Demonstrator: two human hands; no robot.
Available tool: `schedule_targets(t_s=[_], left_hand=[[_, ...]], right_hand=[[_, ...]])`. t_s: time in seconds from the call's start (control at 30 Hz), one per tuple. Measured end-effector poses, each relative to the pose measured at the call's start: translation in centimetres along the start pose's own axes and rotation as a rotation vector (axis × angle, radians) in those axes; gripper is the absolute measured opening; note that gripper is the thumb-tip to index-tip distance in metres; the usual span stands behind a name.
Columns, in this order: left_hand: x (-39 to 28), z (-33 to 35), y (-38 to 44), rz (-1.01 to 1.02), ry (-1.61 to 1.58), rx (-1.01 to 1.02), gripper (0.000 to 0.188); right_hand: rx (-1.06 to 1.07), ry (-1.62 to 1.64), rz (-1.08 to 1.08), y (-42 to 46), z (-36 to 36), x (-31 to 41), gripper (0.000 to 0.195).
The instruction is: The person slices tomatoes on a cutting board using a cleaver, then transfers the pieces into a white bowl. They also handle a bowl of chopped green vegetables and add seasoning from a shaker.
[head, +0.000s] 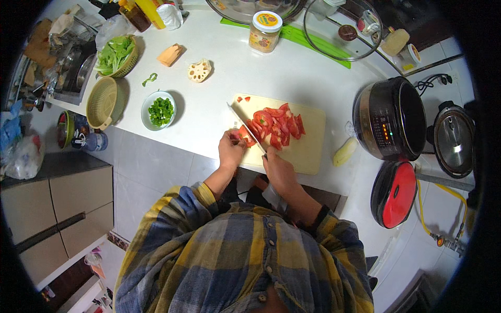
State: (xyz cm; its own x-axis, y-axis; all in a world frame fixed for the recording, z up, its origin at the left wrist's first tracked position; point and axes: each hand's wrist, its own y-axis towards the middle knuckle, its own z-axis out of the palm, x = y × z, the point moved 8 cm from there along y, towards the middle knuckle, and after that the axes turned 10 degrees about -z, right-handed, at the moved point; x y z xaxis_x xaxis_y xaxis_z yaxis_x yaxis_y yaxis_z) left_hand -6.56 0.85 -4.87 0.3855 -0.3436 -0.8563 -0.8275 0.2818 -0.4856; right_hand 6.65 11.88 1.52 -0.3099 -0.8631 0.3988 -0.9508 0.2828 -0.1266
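Note:
A cream cutting board [309, 156] lies at the counter's front edge. My right hand [280, 170] grips the dark handle of a kitchen knife [244, 123], whose blade slants across the board to the upper left. Just left of the blade, my left hand [231, 150] holds a piece of tomato [245, 137] by the fingertips. Cut tomato wedges [276, 123] are heaped to the right of the blade. Two small tomato bits [243, 99] sit near the board's far edge. The blade hides part of the tomato beside it.
Left of the board stand a bowl of chopped green onion [161, 111], a colander [102, 103] and a basket of leafy greens [115, 56]. Lotus root [199, 71] and a carrot-like chunk [170, 54] lie behind. A jar [265, 31] is at the back, a rice cooker [387, 117] at right.

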Motion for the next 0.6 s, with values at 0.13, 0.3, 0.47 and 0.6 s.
schedule_targets(t_s=[0.13,0.3,0.47,0.6], left_hand=[[0.3,-0.6,-0.3,0.009,0.053,0.042,0.027],[0.5,-0.5,-1.1,-0.120,-0.119,0.088,0.028],[0.8,0.1,-0.7,0.078,0.006,0.040,0.033],[1.4,-0.1,-0.4,0.138,0.009,-0.042,0.030]], right_hand=[[-0.066,0.048,0.015,1.1,0.7,-0.9,0.029],[-0.117,0.139,0.076,0.8,0.0,-2.5,0.030],[-0.105,0.192,0.056,-0.9,-0.9,-2.3,0.030],[-0.136,0.156,-0.054,-2.3,-3.7,-0.2,0.028]])
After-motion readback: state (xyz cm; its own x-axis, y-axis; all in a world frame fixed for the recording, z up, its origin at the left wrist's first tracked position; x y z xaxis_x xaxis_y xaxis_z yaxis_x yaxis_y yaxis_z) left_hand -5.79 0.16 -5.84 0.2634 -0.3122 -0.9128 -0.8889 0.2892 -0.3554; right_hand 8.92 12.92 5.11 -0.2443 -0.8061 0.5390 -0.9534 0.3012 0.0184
